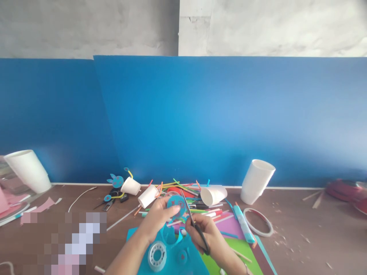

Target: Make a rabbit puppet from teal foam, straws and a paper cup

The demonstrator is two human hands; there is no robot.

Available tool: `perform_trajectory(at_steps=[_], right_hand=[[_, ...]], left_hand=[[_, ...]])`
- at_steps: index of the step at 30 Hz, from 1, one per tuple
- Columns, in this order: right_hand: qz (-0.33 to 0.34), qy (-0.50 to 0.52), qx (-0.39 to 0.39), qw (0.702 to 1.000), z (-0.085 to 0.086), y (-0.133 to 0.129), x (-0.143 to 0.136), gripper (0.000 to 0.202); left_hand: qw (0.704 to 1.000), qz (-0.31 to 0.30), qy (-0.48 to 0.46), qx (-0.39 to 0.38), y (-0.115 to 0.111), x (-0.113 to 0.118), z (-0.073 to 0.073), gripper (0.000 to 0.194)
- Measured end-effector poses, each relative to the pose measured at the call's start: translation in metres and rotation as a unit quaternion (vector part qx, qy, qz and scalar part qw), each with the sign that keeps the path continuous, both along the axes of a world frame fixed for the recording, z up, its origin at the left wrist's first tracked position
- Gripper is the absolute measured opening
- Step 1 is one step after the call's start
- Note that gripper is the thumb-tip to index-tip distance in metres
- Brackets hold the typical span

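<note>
Pinched between the thumb and fingers of my left hand (156, 219) is a round blue paper cutout (173, 202) with red marks drawn on it. My right hand (208, 233) grips black-handled scissors (204, 237), their blades pointing up beside the cutout's right edge. Whether the blades touch the paper I cannot tell. Below my hands lie blue paper sheets (140, 263), with a roll of clear tape (157, 256) and a smaller blue disc (182, 256) on top. A curled blue paper offcut (171, 235) is just under the cutout.
Behind my hands, several colored straws and pens (183, 186) lie heaped around a tipped white paper cup (213, 195). A cup figure (131, 186) with blue paper parts stands left. At right are a stack of white cups (257, 181) and a white ring (258, 222). A blue partition (200, 114) rises behind.
</note>
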State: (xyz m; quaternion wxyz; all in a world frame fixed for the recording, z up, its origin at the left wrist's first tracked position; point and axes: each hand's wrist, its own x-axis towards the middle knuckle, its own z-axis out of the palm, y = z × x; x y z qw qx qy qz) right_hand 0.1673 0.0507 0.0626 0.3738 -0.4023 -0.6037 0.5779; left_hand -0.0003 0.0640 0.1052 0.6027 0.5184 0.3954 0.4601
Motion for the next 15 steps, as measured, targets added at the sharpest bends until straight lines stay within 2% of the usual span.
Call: perform_trajectory(at_steps=[6,10,15], right_hand=[[-0.002,0.003,-0.012,1.000,0.005,-0.003,-0.006,0.034],[0.015,0.039,-0.002,0.999,0.002,-0.005,-0.006,0.034],[0.009,0.043,-0.004,0.999,0.005,-0.007,-0.006,0.037]], left_hand=[[0.997,0.075,0.001,-0.017,-0.002,0.013,-0.009,0.027],[0.996,0.071,0.042,0.013,-0.005,0.014,-0.005,0.023],[0.997,0.060,0.041,0.018,-0.007,0.012,-0.002,0.023]])
